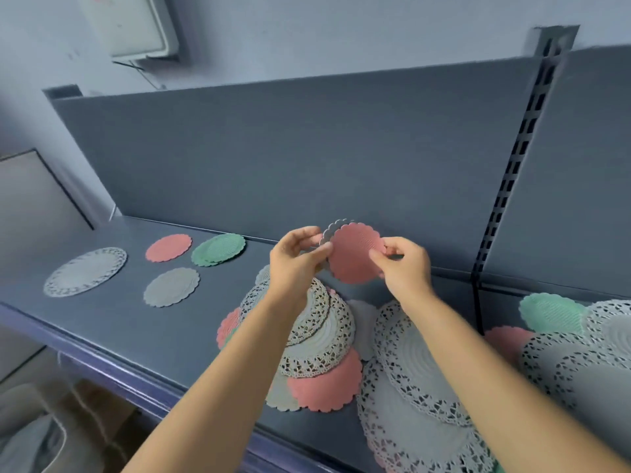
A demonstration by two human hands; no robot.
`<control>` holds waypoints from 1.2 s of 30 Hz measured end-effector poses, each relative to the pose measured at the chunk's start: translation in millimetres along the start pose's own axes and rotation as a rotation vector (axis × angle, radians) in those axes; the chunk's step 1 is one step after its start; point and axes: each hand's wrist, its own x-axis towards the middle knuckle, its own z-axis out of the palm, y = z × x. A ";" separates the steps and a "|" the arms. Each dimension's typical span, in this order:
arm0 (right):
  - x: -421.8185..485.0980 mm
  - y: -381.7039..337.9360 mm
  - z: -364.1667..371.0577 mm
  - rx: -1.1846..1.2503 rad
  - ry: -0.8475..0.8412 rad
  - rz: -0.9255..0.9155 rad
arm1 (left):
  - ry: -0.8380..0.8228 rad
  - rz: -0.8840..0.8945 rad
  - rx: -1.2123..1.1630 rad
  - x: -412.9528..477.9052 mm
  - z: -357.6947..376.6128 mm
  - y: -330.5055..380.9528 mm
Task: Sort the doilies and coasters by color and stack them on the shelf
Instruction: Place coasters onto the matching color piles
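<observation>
Above the dark shelf (143, 339) I hold up a pink scalloped coaster (353, 259) with a grey coaster (328, 231) peeking out behind it. My left hand (296, 264) pinches their left edge and my right hand (403, 264) pinches the right edge of the pink one. Sorted on the shelf to the left lie a pink coaster (168, 247), a green coaster stack (218, 249), a grey coaster (171, 287) and a white lace doily (85, 272). Below my hands sits a mixed heap of white doilies (321, 336) and pink coasters (326, 384).
More large white doilies (413, 380) overlap at the lower right, with a green coaster (549, 312) and further doilies (594, 349) past the slotted upright (512, 172). The shelf's back panel (273, 158) rises close behind my hands. The shelf's front edge (112, 367) runs diagonally at lower left.
</observation>
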 end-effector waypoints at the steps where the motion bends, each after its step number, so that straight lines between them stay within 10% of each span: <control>1: -1.7 -9.2 4.7 0.069 -0.019 -0.007 | 0.024 -0.015 -0.071 2.0 -12.5 10.9; 9: -20.2 -91.3 101.4 0.224 -0.150 -0.086 | 0.173 -0.028 0.028 47.3 -199.3 75.1; 19: -42.6 -118.2 322.0 0.395 -0.197 0.210 | -0.466 0.195 1.086 137.0 -340.3 48.0; 22: -39.7 -117.8 354.6 0.360 -0.228 0.265 | -0.345 0.377 1.057 160.2 -355.0 58.0; 25: -24.2 -117.3 379.2 0.258 -0.276 0.250 | -0.140 0.432 1.005 193.5 -369.7 58.2; 31: -7.1 -107.9 406.9 -0.372 -0.324 -0.119 | -0.686 0.455 1.602 223.9 -381.2 41.7; 36: -20.9 -110.2 366.7 -0.532 -0.265 -0.219 | -0.645 0.545 1.771 228.7 -352.5 51.4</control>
